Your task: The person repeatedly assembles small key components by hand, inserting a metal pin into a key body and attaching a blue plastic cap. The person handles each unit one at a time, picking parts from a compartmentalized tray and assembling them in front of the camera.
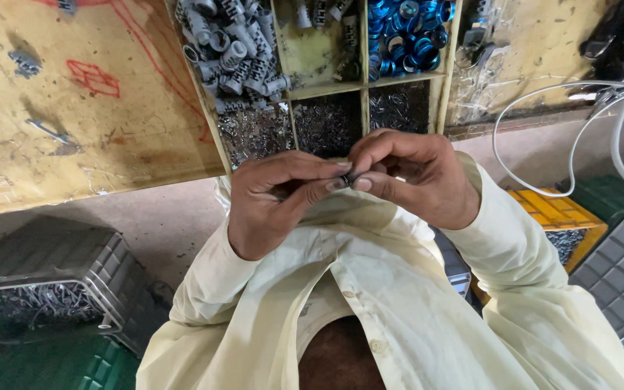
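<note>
**Small dark part pinched between both hands**

A small metal part (348, 178) is held between the fingertips of the left hand (272, 202) and the right hand (417, 177), in front of the chest and just below the desk's near edge. Both grips are closed on it, thumb against forefinger. The part is seen as dark, tiny and slightly shiny; its exact shape cannot be told, since it is mostly hidden by the fingers. Cream sleeves (521, 253) are worn on both arms. Behind the hands, a divided wooden tray (364, 87) is set on the desk (74, 108), its compartments filled with grey ribbed cylinders (232, 50), blue rings (406, 32) and fine metal pieces (326, 123). A yellow crate (554, 213) is seen beside the right arm.
</note>
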